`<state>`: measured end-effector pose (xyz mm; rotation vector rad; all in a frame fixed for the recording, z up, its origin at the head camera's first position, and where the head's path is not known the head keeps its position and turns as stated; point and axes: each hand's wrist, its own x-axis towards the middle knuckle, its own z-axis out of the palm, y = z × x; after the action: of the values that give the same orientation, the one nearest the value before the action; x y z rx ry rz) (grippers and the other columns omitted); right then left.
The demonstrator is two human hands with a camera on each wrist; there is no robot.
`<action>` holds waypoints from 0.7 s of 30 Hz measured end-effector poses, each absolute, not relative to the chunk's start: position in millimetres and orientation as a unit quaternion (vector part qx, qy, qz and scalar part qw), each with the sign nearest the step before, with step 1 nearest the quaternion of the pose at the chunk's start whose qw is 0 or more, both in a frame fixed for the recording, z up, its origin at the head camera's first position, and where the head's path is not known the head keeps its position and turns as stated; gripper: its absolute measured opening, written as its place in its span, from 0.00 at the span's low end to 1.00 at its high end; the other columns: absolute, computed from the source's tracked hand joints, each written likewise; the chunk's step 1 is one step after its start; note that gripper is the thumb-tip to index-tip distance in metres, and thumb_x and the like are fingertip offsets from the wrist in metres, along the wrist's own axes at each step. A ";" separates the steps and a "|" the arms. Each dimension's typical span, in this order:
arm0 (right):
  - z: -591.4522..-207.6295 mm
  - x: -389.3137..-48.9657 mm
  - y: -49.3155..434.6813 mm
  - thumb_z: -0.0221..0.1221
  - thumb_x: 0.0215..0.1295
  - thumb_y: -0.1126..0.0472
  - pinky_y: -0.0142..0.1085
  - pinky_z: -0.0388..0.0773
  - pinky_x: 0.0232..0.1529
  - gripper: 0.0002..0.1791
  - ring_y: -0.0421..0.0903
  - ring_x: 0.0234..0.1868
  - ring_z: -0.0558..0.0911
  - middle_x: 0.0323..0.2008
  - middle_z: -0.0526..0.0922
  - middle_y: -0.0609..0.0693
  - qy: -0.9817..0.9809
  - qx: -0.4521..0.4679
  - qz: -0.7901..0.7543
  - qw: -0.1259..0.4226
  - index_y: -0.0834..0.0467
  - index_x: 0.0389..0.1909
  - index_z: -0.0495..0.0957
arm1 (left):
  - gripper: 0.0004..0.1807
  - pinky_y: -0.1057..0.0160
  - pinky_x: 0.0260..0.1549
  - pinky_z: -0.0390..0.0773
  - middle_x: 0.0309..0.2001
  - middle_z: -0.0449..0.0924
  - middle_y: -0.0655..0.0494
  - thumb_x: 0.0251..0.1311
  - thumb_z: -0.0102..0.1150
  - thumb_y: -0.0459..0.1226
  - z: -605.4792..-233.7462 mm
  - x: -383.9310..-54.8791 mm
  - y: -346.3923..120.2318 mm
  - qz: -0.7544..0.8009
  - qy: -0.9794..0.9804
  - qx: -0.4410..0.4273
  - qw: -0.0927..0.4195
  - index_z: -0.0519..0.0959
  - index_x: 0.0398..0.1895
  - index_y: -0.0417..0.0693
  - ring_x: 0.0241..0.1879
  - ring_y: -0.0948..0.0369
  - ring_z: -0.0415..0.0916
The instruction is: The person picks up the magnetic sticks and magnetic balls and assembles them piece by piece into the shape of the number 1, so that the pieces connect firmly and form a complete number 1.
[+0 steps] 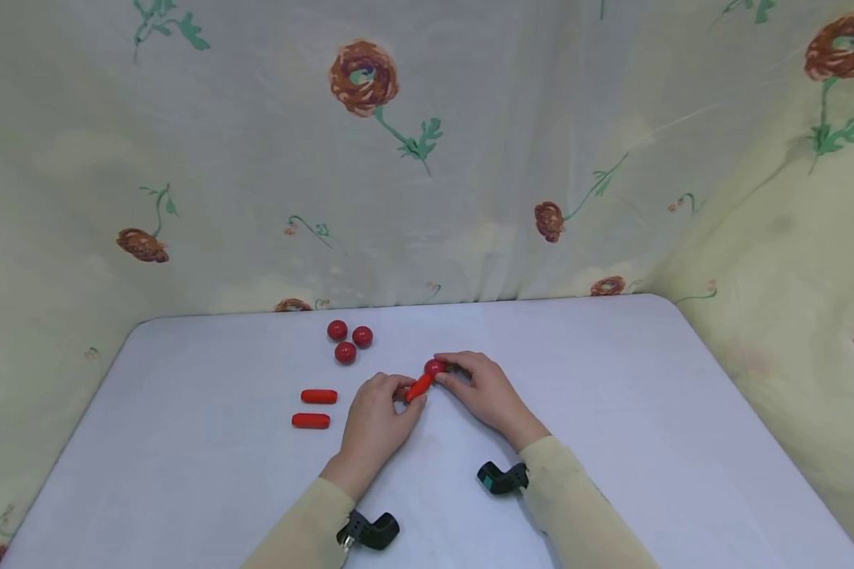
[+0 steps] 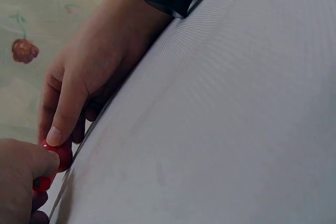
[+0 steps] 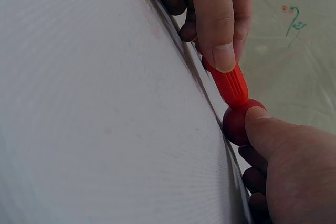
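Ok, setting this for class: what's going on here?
A person's left hand pinches a red stick while the right hand pinches a red ball. The stick's end touches the ball; whether they are joined, I can't tell. Further left on the white table lie three more red balls and two more red sticks.

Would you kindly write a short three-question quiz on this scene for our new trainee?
1. How many loose red balls lie on the table?
2. True or false: the left hand pinches a red ball.
3. Where do the two loose red sticks lie?
A) Beyond the loose balls
B) To the left of the left hand
C) At the table's right edge

Key:
1. Three.
2. False: it pinches a red stick, while the right hand pinches the held ball.
3. B.
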<state>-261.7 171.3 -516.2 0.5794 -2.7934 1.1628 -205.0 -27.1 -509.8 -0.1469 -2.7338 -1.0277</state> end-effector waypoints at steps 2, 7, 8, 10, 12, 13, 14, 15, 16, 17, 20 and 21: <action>-516.3 -261.3 170.3 0.63 0.66 0.47 0.45 0.72 0.59 0.22 0.43 0.59 0.76 0.54 0.81 0.41 -0.907 0.186 0.376 0.032 0.45 0.60 0.79 | 0.20 0.65 0.32 0.74 0.34 0.74 0.62 0.55 0.71 0.49 -510.2 -205.0 -27.2 -0.347 -0.930 -0.049 0.109 0.83 0.48 0.52 0.34 0.63 0.70; -515.1 -260.7 168.9 0.64 0.66 0.47 0.45 0.73 0.58 0.22 0.43 0.58 0.76 0.53 0.81 0.41 -0.907 0.185 0.377 0.037 0.45 0.60 0.79 | 0.19 0.65 0.33 0.74 0.33 0.75 0.62 0.55 0.72 0.49 -509.8 -205.3 -26.6 -0.346 -0.930 -0.049 0.110 0.84 0.46 0.51 0.33 0.63 0.70; -514.8 -260.7 168.4 0.64 0.66 0.47 0.45 0.73 0.58 0.22 0.43 0.57 0.76 0.53 0.81 0.41 -0.907 0.185 0.377 0.038 0.45 0.60 0.79 | 0.18 0.65 0.33 0.74 0.33 0.75 0.62 0.55 0.72 0.49 -509.5 -205.3 -26.9 -0.347 -0.930 -0.050 0.111 0.84 0.46 0.51 0.33 0.63 0.70; -514.2 -260.6 167.7 0.64 0.66 0.47 0.45 0.74 0.58 0.22 0.43 0.57 0.76 0.53 0.81 0.41 -0.907 0.185 0.378 0.036 0.45 0.60 0.79 | 0.18 0.65 0.33 0.74 0.32 0.76 0.62 0.55 0.72 0.49 -509.8 -205.1 -27.4 -0.347 -0.930 -0.051 0.113 0.84 0.45 0.51 0.33 0.63 0.70; -513.9 -260.1 167.3 0.64 0.66 0.47 0.45 0.74 0.58 0.22 0.44 0.57 0.76 0.53 0.81 0.41 -0.908 0.183 0.376 0.033 0.45 0.60 0.79 | 0.18 0.65 0.33 0.74 0.33 0.76 0.62 0.55 0.72 0.49 -510.4 -204.6 -27.9 -0.343 -0.931 -0.054 0.115 0.84 0.45 0.51 0.33 0.63 0.70; -513.7 -259.8 167.3 0.64 0.66 0.47 0.45 0.73 0.58 0.22 0.44 0.58 0.76 0.54 0.81 0.41 -0.909 0.181 0.374 0.030 0.45 0.60 0.79 | 0.18 0.65 0.33 0.74 0.33 0.76 0.62 0.55 0.72 0.49 -510.8 -204.3 -28.1 -0.341 -0.931 -0.055 0.116 0.84 0.45 0.51 0.34 0.63 0.70; -513.6 -259.4 167.4 0.64 0.66 0.47 0.45 0.73 0.58 0.22 0.44 0.58 0.76 0.54 0.81 0.41 -0.910 0.179 0.373 0.028 0.45 0.60 0.79 | 0.18 0.65 0.33 0.73 0.33 0.77 0.62 0.55 0.72 0.49 -511.1 -204.0 -28.2 -0.339 -0.932 -0.057 0.117 0.84 0.46 0.51 0.34 0.63 0.70; -513.2 -258.9 167.5 0.64 0.66 0.47 0.46 0.73 0.58 0.23 0.44 0.58 0.76 0.54 0.80 0.41 -0.911 0.178 0.372 0.025 0.45 0.60 0.79 | 0.19 0.65 0.33 0.73 0.33 0.77 0.62 0.55 0.71 0.50 -511.7 -203.9 -28.2 -0.337 -0.932 -0.059 0.119 0.84 0.46 0.51 0.34 0.63 0.70; -512.8 -258.6 167.7 0.64 0.66 0.47 0.46 0.73 0.58 0.23 0.44 0.59 0.76 0.55 0.80 0.42 -0.911 0.177 0.372 0.023 0.45 0.61 0.79 | 0.19 0.65 0.33 0.73 0.34 0.77 0.62 0.55 0.71 0.50 -512.0 -203.8 -28.1 -0.335 -0.932 -0.060 0.120 0.84 0.46 0.52 0.34 0.63 0.69; -512.5 -258.5 168.1 0.64 0.66 0.47 0.46 0.73 0.59 0.23 0.44 0.59 0.75 0.55 0.80 0.41 -0.911 0.176 0.371 0.022 0.44 0.61 0.79 | 0.19 0.65 0.33 0.73 0.34 0.77 0.62 0.55 0.71 0.50 -512.1 -203.9 -28.0 -0.335 -0.932 -0.062 0.121 0.84 0.46 0.51 0.34 0.63 0.69; -511.4 -258.1 168.9 0.64 0.66 0.47 0.45 0.72 0.59 0.23 0.44 0.59 0.75 0.55 0.80 0.41 -0.911 0.179 0.372 0.022 0.44 0.61 0.78 | 0.19 0.65 0.33 0.73 0.34 0.77 0.62 0.55 0.72 0.50 -511.8 -204.3 -27.2 -0.336 -0.932 -0.061 0.121 0.84 0.46 0.52 0.34 0.63 0.69; -511.2 -258.1 169.2 0.64 0.66 0.47 0.45 0.72 0.59 0.23 0.44 0.59 0.75 0.55 0.80 0.41 -0.910 0.181 0.373 0.023 0.44 0.61 0.78 | 0.19 0.65 0.33 0.73 0.34 0.77 0.62 0.55 0.72 0.50 -511.6 -204.6 -27.0 -0.336 -0.932 -0.060 0.120 0.84 0.46 0.52 0.35 0.63 0.69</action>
<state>-258.1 169.2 -511.2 0.5600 -2.8168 1.1536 -204.6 -27.0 -511.6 -0.1748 -2.7231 -0.9823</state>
